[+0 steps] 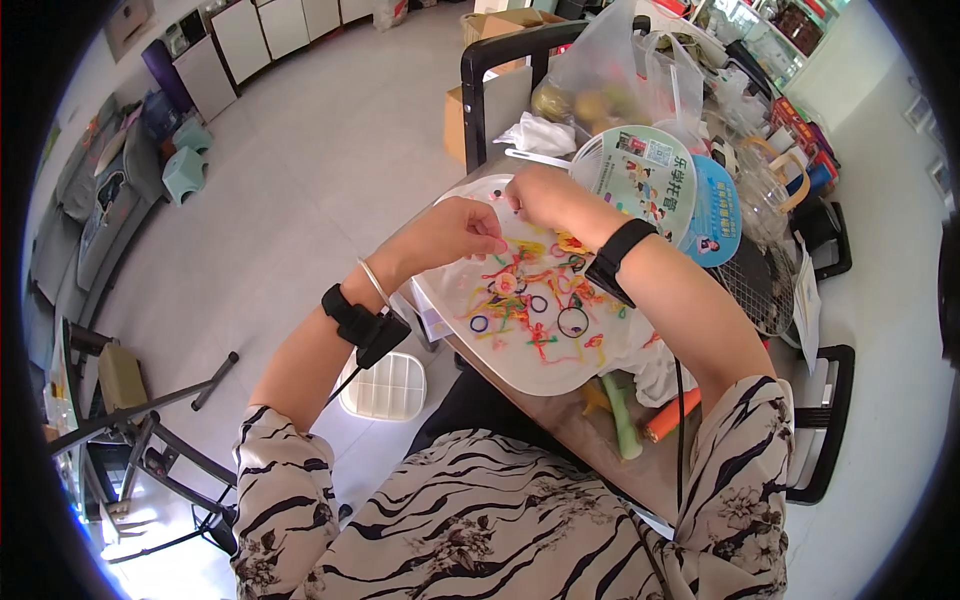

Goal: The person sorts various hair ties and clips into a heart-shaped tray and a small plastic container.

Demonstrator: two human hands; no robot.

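Both hands hover over a white oval tray [545, 378] strewn with colourful elastic hair bands [520, 285] in red, yellow, green and pink, with several dark rings among them. My left hand [466, 230] is over the tray's left edge, its fingers curled and thumb pressed inward. Just right of it and farther away, my right hand [540, 196] bends downward with its fingertips pinched together near the tray's far side. Whatever either pinch holds is too small to make out. One larger black ring [573, 322] lies toward the tray's near right.
Right of the tray are a round printed hand fan [648, 190], a blue fan [715, 215] and a wire rack [755, 290]. A plastic bag of round fruit [590, 100] stands behind. Near the front lie a green long vegetable [622, 420] and an orange stick-shaped thing [668, 415].
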